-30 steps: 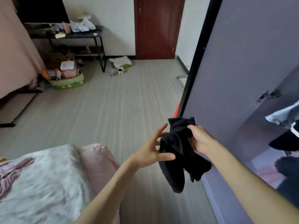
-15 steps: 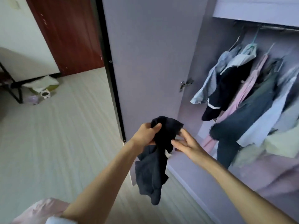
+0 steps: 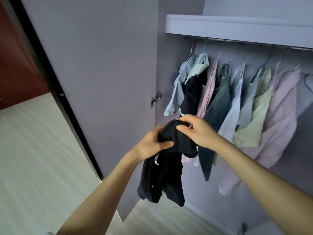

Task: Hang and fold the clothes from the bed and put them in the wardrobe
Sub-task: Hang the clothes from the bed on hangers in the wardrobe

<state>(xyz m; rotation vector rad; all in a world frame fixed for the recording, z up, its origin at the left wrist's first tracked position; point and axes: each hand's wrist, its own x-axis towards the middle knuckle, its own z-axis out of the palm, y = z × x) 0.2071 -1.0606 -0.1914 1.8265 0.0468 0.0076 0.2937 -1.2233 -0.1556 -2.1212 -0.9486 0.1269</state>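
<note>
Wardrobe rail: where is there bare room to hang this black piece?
Rail is bare left of the first hanger, by the wardrobe side wall. Rightward, hanging clothes crowd it. Both hands grip the black garment below.
</note>
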